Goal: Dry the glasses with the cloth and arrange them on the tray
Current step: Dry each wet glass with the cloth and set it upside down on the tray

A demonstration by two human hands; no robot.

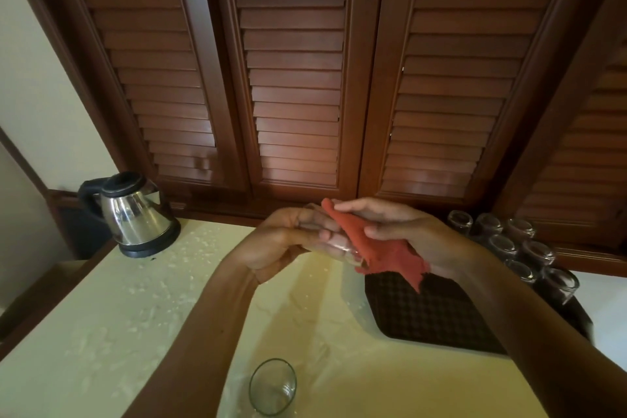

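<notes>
My left hand point(288, 237) grips a clear glass point(334, 243) tipped on its side above the table. My right hand point(397, 227) holds a red cloth point(376, 251) pressed against that glass, with the cloth's ragged end hanging down. Below them lies a dark brown tray point(431, 312) on the right of the table. Several glasses point(519, 244) stand upside down along the tray's far right side. One more glass point(273, 387) stands upright on the table near the front edge, between my forearms.
A steel electric kettle point(135, 214) stands at the table's back left corner. The pale yellow tablecloth point(135, 316) carries scattered water drops. Wooden louvred doors point(295, 78) rise right behind the table.
</notes>
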